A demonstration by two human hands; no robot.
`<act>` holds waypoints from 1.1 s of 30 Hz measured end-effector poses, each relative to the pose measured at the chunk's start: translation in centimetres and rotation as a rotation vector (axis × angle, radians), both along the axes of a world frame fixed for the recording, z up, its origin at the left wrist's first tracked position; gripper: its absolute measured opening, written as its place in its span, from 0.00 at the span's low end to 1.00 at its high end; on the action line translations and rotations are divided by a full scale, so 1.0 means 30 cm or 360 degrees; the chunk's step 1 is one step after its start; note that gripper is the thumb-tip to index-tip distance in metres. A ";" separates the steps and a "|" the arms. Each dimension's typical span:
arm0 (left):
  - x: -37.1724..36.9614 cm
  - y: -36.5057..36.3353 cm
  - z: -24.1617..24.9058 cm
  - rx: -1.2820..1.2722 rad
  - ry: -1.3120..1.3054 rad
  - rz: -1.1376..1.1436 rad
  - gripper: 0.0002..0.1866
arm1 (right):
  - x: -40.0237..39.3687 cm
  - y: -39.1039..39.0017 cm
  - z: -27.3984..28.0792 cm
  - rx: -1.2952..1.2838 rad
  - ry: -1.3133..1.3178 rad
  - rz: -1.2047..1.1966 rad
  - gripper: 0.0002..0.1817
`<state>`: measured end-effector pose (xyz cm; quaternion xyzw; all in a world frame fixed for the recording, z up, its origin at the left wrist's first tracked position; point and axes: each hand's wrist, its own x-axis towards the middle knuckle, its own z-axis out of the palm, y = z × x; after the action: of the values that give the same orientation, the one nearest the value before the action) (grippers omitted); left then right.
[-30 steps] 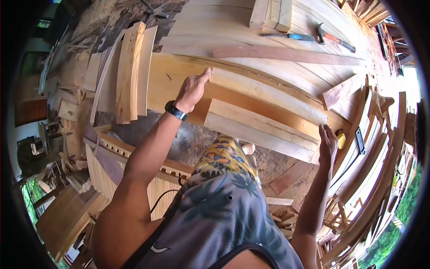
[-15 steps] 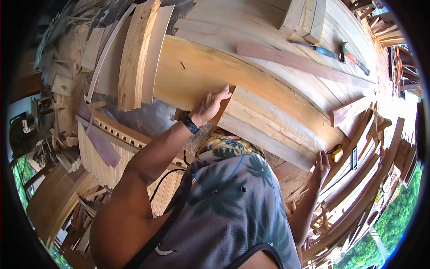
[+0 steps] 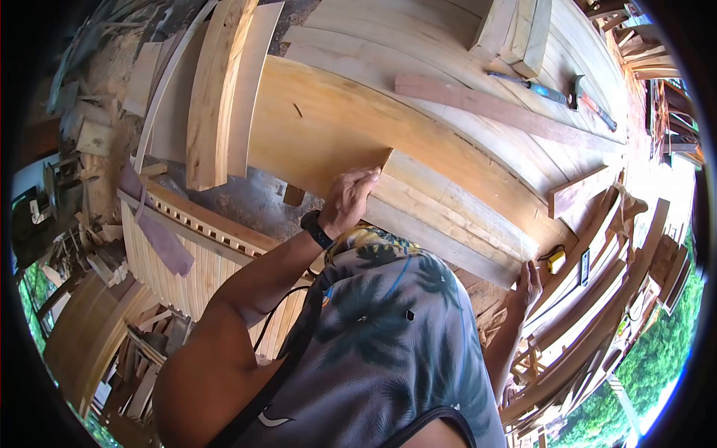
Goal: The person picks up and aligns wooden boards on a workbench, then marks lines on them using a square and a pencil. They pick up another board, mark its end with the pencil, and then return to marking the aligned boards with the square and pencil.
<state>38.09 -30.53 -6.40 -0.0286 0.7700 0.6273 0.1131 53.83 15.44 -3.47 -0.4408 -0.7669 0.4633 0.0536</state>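
In front of my body lies a bundle of pale wooden planks (image 3: pixel 448 213), set side by side with their ends roughly lined up. My left hand (image 3: pixel 349 200), with a dark watch on the wrist, grips the left end of the bundle with its fingers curled. At the opposite end my right hand (image 3: pixel 526 287) holds the planks' corner, partly turned away from view. The bundle rests over a wide yellowish board (image 3: pixel 314 119) on the bench.
A reddish strip (image 3: pixel 478 101), a blue-handled tool (image 3: pixel 545 92) and a hammer (image 3: pixel 586 97) lie beyond. A yellow tape measure (image 3: pixel 556 260) sits near my right hand. Upright boards (image 3: pixel 216 97) stand left; a slatted panel (image 3: pixel 172 254) is below them. Curved timbers (image 3: pixel 590 299) pile at right.
My left hand has dropped slightly toward my body, its fingers now curled at the planks' end. The planks and my right hand have shifted a little toward me.
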 end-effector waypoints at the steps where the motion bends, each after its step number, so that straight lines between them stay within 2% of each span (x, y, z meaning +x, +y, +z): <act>1: -0.001 -0.003 0.001 0.0001 -0.0003 -0.0006 0.20 | -0.005 -0.005 0.007 -0.0035 -0.0004 0.0013 0.23; 3: -0.007 -0.010 0.004 -0.0211 0.0402 -0.0172 0.15 | -0.013 -0.015 0.027 -0.0071 -0.0005 0.0025 0.23; 7: -0.008 -0.013 0.012 -0.0303 0.0472 -0.0199 0.11 | -0.011 0.002 0.016 -0.0192 0.0056 -0.0048 0.21; 11: -0.013 -0.014 0.000 -0.0232 0.0440 -0.0221 0.11 | -0.010 0.003 0.009 -0.0142 0.0066 -0.0111 0.19; 13: -0.015 -0.005 0.009 -0.0223 0.0453 -0.0249 0.11 | -0.003 0.012 0.018 -0.0082 0.0009 0.0042 0.19; 15: -0.012 0.014 0.042 -0.0140 0.0010 -0.0055 0.14 | 0.005 0.018 0.012 -0.0154 0.0048 0.0019 0.20; 17: -0.021 0.000 0.028 -0.0243 0.0007 -0.0130 0.16 | -0.004 0.005 0.054 -0.0177 0.0017 0.0135 0.21; 18: -0.032 -0.017 0.025 -0.0400 0.0016 -0.0229 0.15 | 0.001 0.003 0.064 -0.0030 -0.0004 0.0176 0.21; 19: -0.039 -0.022 0.039 -0.0348 -0.0011 -0.0209 0.16 | 0.018 0.024 0.078 0.0129 -0.0030 0.0205 0.21; 21: -0.030 -0.057 -0.017 -0.0278 -0.0030 -0.0093 0.17 | 0.110 0.125 0.058 0.0159 0.0184 -0.0028 0.20; 22: -0.038 -0.051 0.031 -0.0218 -0.0076 -0.0052 0.18 | 0.139 0.158 0.104 0.0341 0.0075 -0.0136 0.19; 23: -0.045 -0.067 0.022 -0.0239 -0.0045 -0.0026 0.19 | 0.230 0.266 0.060 0.0533 0.0178 -0.0133 0.22; 25: -0.063 -0.049 0.077 -0.0363 0.0091 -0.0041 0.16 | 0.283 0.301 0.150 0.0913 -0.0371 -0.0449 0.27; 26: -0.068 -0.029 0.101 -0.0465 0.0242 -0.0108 0.15 | 0.328 0.309 0.160 0.1054 -0.0596 -0.0469 0.35; 27: -0.074 0.003 0.142 -0.0569 0.0396 -0.0165 0.14 | 0.423 0.371 0.113 0.1078 -0.0833 -0.0351 0.42; 29: -0.088 0.084 0.213 -0.0615 0.0558 -0.0305 0.13 | 0.497 0.403 0.056 0.0990 -0.1113 -0.0302 0.47; 30: -0.086 0.126 0.233 -0.0670 0.0698 -0.0423 0.12 | 0.485 0.376 0.058 0.0891 -0.1155 -0.0366 0.48; 33: -0.086 0.259 0.233 -0.0584 0.0871 -0.0590 0.11 | 0.488 0.332 0.043 0.1011 -0.1071 -0.0374 0.46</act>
<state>35.50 -22.76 0.59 0.2602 0.8633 0.4323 0.0077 68.48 25.41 -2.17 -0.6118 -0.7904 0.0283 -0.0135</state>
